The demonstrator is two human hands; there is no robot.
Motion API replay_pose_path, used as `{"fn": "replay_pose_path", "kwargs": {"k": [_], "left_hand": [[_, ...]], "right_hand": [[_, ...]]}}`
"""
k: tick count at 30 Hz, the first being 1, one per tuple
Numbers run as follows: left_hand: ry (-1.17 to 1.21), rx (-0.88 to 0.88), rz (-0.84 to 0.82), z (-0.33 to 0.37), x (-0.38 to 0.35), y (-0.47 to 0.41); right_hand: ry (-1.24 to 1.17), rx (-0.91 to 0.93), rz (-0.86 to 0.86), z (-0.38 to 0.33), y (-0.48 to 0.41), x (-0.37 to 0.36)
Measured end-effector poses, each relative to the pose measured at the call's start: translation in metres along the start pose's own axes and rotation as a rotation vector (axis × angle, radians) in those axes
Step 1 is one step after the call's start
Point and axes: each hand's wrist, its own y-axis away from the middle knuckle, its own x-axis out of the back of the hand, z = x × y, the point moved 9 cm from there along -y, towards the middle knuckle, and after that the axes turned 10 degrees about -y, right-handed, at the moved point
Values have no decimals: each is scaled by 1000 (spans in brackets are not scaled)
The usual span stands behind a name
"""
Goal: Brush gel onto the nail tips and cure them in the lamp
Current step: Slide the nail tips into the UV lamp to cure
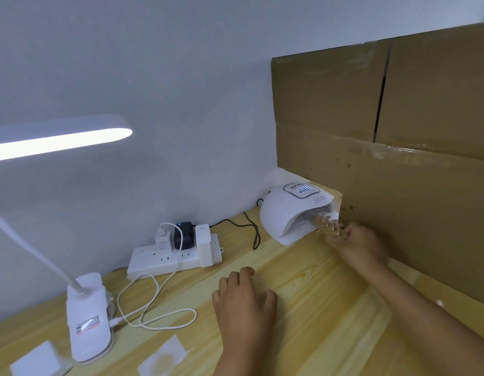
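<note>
The white dome-shaped curing lamp (284,213) stands at the back of the wooden table (317,294), its display lit. My right hand (360,248) holds a clear strip with several nail tips (326,225) at the lamp's mouth; the strip's far end is inside the opening. My left hand (243,305) rests on the table in front of me, fingers loosely curled and holding nothing. No gel bottle or brush is in view.
A cardboard panel (398,145) stands along the right, close behind the lamp. A white power strip (165,259) with plugs and cables lies at the back. A lit desk lamp's base (87,316) stands left; two small white pads (163,356) lie near the front edge.
</note>
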Motion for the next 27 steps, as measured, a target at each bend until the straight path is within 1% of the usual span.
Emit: {"fn": "replay_pose_path", "kwargs": {"k": [2, 4, 6, 7, 8, 10, 11, 12, 13, 14, 15, 16, 18, 19, 21, 24, 27], "left_hand": [[-23, 2, -11, 0, -2, -1], [-25, 0, -4, 0, -2, -3], [-36, -3, 0, 0, -1, -4], [-40, -10, -3, 1, -1, -4], [-41, -20, -11, 1, -2, -6], [-56, -18, -33, 2, -2, -8], [-62, -26, -8, 4, 3, -9], [-68, -52, 53, 9, 12, -9], [-31, -73, 90, 11, 16, -8], [-39, -110, 100, 15, 18, -6], [-65, -130, 115, 18, 20, -5], [-87, -129, 130, 19, 21, -4], [-103, -143, 114, 19, 18, -2], [-104, -144, 94, 18, 15, -2], [-100, -145, 60, 17, 11, -1], [-93, -161, 60, 18, 5, -1], [-89, -161, 108, 16, 5, -3]], "right_hand": [[-15, -42, 24, -7, -3, -16], [-2, -65, -34, -18, -5, -41], [-49, -8, -137, -34, -6, -69], [-76, 28, -157, -41, -5, -77], [-101, 56, -129, -45, -5, -78], [-194, 76, 37, -45, -4, -62], [-276, 86, 153, -44, 0, -48], [-366, 114, 271, -44, 5, -33], [-435, 165, 364, -48, 11, -18], [-473, 236, 416, -56, 14, -7], [-463, 312, 425, -67, 12, -1], [-395, 380, 396, -81, 5, 1], [-131, 464, 245, -108, -18, -12], [1, 482, 148, -117, -31, -23], [181, 475, 5, -124, -54, -41], [298, 420, -104, -128, -78, -55], [341, 393, -102, -133, -85, -56]]}}
